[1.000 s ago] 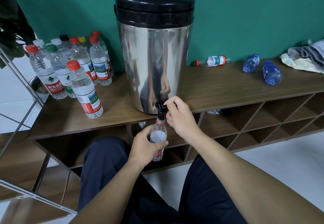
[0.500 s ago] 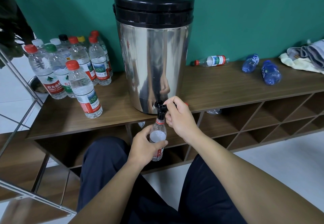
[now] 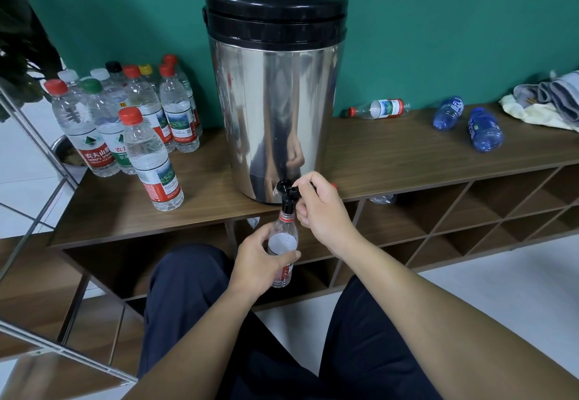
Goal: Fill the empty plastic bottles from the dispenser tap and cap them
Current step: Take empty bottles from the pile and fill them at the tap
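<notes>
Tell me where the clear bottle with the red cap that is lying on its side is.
In the head view the lying bottle rests on the wooden shelf top, right of the steel dispenser, against the green wall, left of two blue bottles.

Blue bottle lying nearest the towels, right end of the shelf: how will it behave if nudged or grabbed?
The blue bottle lies on its side on the wooden shelf, so a nudge would probably roll it. It looks like thin translucent plastic, likely light and apt to dent under a firm grip. Whether it is capped is unclear.
</notes>
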